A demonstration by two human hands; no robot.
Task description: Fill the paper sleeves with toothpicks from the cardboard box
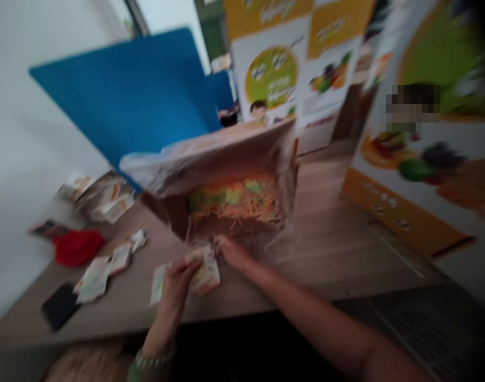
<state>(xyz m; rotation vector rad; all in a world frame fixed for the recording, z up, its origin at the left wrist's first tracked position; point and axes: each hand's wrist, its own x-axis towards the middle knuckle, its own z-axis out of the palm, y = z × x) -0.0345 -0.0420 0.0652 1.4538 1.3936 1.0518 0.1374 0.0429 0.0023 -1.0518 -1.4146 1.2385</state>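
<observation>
My left hand point(177, 281) is closed on a small, pale printed packet point(206, 271), held over the table's front part. At the packet's upper right edge is my right hand point(229, 251), its fingers drawn together; blur hides what they pinch. Another flat packet point(157, 284) shows just left of my left hand. Directly beyond both hands, a cardboard box lined with clear plastic point(222, 143) faces me with its opening. Thin orange sticks point(262, 206) and yellow-green pieces point(226, 195) lie inside it.
On the left of the wooden table point(317, 233) are a red cloth-like item point(77, 248), a dark flat object point(60, 306), small packets point(95, 278) and crumpled bags point(107, 199). A blue panel point(126, 95) stands behind. Large printed cartons point(417, 159) stand right and at the back.
</observation>
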